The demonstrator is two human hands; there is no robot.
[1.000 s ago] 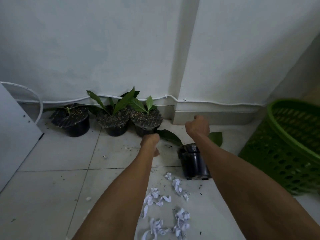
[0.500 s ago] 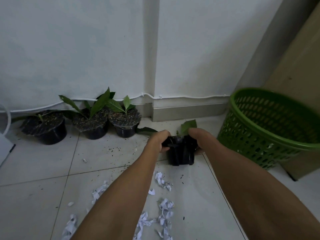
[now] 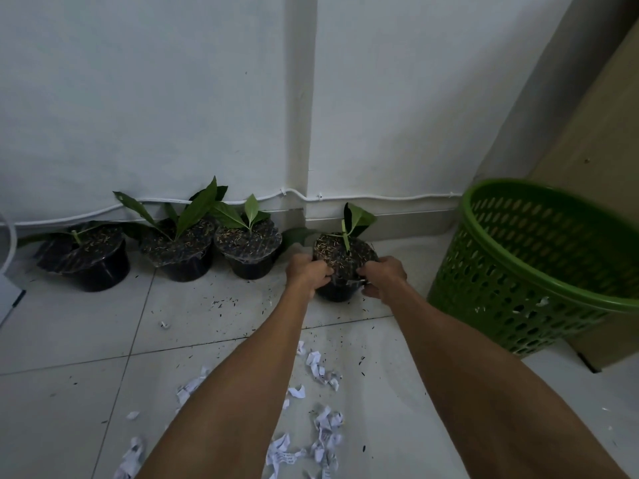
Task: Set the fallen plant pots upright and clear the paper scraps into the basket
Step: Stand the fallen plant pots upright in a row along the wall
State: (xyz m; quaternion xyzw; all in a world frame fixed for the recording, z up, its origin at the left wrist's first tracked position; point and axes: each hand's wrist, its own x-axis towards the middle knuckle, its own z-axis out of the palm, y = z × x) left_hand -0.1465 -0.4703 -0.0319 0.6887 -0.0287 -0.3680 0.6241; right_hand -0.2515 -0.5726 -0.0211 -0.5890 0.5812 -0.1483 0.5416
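A small black plant pot [image 3: 340, 257] with a green seedling stands upright on the tiled floor near the wall. My left hand [image 3: 307, 273] grips its left side and my right hand [image 3: 382, 276] grips its right side. Three more black pots stand upright in a row by the wall: one at the left [image 3: 93, 261], one in the middle [image 3: 179, 250] and one beside the held pot [image 3: 247, 248]. White paper scraps [image 3: 320, 368] lie scattered on the floor between and under my forearms. A green perforated basket [image 3: 539, 271] stands at the right.
A white cable [image 3: 380, 198] runs along the wall base. A beige cabinet [image 3: 594, 140] stands behind the basket. Spilled soil grains [image 3: 221, 304] speckle the tiles. A white panel [image 3: 8, 299] is at the far left edge.
The pot lay on its side a second ago; both hands took hold of it, tipped it up and moved it toward the wall. It now stands upright, in line with the other pots.
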